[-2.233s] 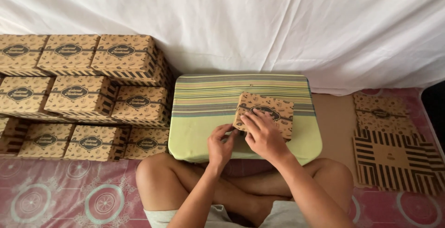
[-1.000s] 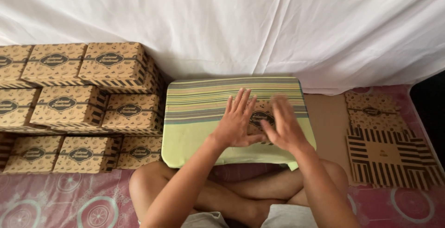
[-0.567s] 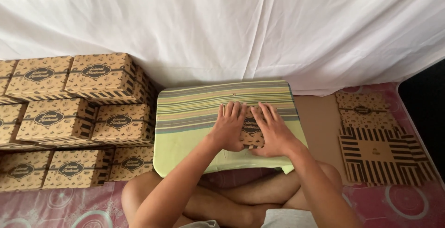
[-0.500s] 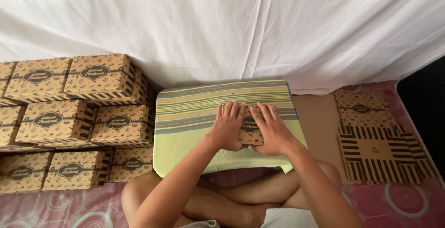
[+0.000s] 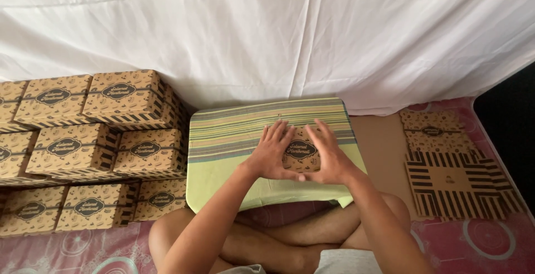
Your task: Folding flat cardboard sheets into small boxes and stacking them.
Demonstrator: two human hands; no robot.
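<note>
Both hands pressing a patterned brown cardboard box on the striped bench.

Head view: the left hand and right hand lie flat, fingers spread and thumbs nearly meeting, framing the patterned brown cardboard box on the green striped cloth-covered bench. Even, level palm pressure would likely seat the folds squarely. Finished matching boxes are stacked at left; flat unfolded box blanks lie at right.

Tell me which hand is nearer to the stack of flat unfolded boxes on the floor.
The right hand is nearer. It rests on the right side of the small box on the table, toward the flat boxes. The left hand lies on the box's far side.
</note>
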